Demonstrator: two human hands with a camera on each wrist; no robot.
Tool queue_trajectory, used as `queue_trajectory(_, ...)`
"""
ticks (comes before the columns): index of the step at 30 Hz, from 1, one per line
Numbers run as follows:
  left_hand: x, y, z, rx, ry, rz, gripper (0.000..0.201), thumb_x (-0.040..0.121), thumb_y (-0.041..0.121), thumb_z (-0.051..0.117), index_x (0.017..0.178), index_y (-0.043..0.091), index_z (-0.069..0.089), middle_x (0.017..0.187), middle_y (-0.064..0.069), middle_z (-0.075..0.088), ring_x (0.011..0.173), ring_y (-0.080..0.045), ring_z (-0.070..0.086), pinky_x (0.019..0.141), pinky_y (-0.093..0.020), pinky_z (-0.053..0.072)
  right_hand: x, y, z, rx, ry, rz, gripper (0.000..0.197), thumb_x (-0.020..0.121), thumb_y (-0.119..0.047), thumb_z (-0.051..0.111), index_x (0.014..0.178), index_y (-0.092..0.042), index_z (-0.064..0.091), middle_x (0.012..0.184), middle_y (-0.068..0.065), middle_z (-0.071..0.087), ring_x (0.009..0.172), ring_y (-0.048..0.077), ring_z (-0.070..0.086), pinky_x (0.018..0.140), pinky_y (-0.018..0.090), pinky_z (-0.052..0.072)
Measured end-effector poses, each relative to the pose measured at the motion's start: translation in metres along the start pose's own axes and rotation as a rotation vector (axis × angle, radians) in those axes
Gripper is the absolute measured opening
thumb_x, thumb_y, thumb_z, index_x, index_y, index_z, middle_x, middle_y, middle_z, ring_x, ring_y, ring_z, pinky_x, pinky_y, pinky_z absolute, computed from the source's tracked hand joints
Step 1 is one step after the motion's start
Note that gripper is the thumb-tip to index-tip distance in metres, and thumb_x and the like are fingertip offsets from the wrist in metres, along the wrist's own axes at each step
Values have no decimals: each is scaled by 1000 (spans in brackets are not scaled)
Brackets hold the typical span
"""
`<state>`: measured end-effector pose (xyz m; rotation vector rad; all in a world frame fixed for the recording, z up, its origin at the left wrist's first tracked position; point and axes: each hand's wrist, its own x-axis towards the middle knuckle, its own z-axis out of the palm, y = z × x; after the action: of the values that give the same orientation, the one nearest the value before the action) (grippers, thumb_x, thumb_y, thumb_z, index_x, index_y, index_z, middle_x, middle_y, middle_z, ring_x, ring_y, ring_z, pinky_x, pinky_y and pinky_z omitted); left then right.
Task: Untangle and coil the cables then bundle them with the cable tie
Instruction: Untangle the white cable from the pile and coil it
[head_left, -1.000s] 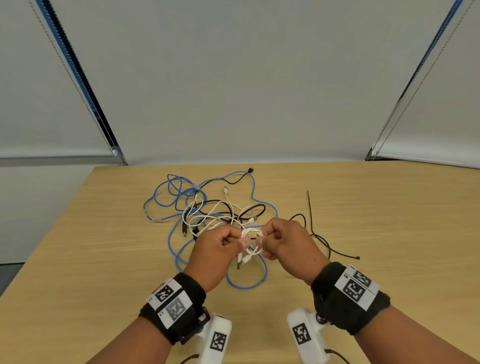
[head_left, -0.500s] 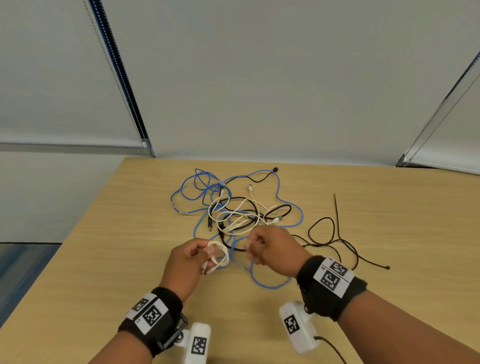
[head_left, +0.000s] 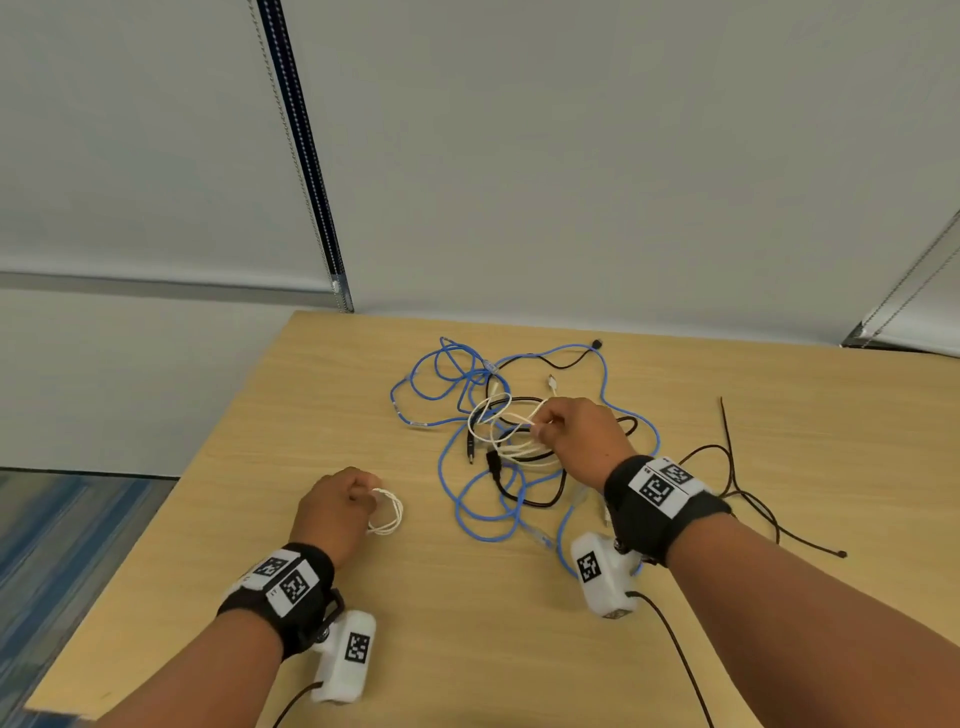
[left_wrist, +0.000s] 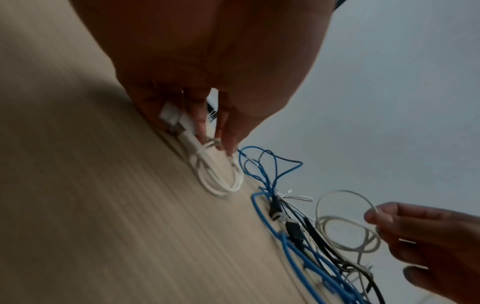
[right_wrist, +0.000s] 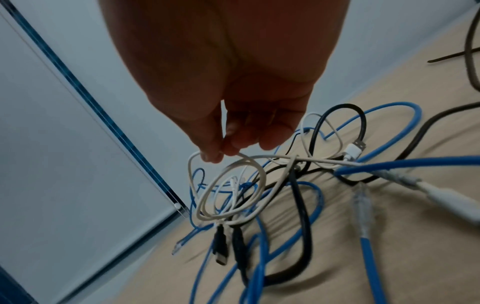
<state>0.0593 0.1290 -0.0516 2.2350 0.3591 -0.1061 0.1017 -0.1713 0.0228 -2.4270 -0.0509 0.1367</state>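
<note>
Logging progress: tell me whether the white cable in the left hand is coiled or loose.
Coiled. The white cable forms small stacked loops held by the left hand, lying apart from the tangle.

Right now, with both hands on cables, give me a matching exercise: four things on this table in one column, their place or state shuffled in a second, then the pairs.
Things
1. small white coil
2. cream cable
3. blue cable
4. black cable tie

States
A. lies untouched at the table's right side
B. pinched by the right hand, in the tangle
C. sprawls in long loops through the pile, held by neither hand
D. held by the left hand, apart from the pile

Pairs: 1-D, 2-B, 3-C, 4-A
</note>
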Motion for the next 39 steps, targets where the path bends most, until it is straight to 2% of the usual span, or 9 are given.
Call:
queue_trajectory(4,-3,23,3,122,21,88,26,90,27,70,116,29,66,124,0,49,123,-25,49,105,-39,40,-10,-11,-9,85,83,-74,19,95,-22,65,77,-24,67,92,-3,71,86,17,62,69,25,46)
queue_trajectory(9,-26,91,19,-310,-184,316,36,93,31,69,128,29,61,115,7,63,98,-12,68,89,-30,50,-29,-30,-26,223,98,-161,12,95,-23,66,84,-23,71,85,-3,72,81,18,64,74,33,49)
queue_trajectory(12,-39,124,25,-517,-274,330,9,97,25,64,96,27,72,93,0,73,85,-13,72,78,-35,51,-40,-33,-40,348,96,-206,14,96,-21,64,83,-23,69,83,0,74,74,15,62,71,37,51)
queue_trajectory(15,-47,143,23,-716,-266,354,30,100,16,59,76,29,71,93,-1,75,84,-13,68,77,-35,51,-48,-20,-65,467,121,-179,17,99,-18,61,83,-22,65,77,-6,73,71,5,62,66,29,50)
queue_trajectory(20,-60,178,26,-716,-203,433,23,98,12,61,85,22,78,77,-3,71,71,-17,65,71,-34,55,-62,3,-95,664,105,-168,16,99,-17,57,84,-19,61,67,-8,62,70,11,61,63,28,52)
queue_trajectory(26,-68,184,33,-466,12,466,14,89,14,74,89,27,81,64,6,68,52,-4,56,51,-16,48,-78,30,-117,796,111,-85,19,99,-12,54,83,-16,64,66,-13,61,54,11,45,48,27,45)
queue_trajectory(29,-71,181,38,-416,63,447,12,85,20,78,82,31,80,67,-11,66,57,-10,52,51,-20,45,-81,47,-126,770,167,-71,20,97,-14,59,80,-18,68,68,-13,62,49,9,38,43,23,35)
queue_trajectory(33,-85,180,48,-384,127,414,11,87,23,75,78,28,77,72,-16,64,61,-21,51,64,-36,47,-86,59,-129,567,144,-86,15,96,-16,63,85,-15,73,65,-19,63,54,-4,52,56,17,40)
queue_trajectory(39,-105,202,65,-381,3,492,9,88,20,74,80,24,76,56,13,50,55,-6,45,58,-17,43,-92,33,-126,180,153,-250,33,94,-37,66,127,-34,63,124,-16,62,111,2,58,91,21,43)
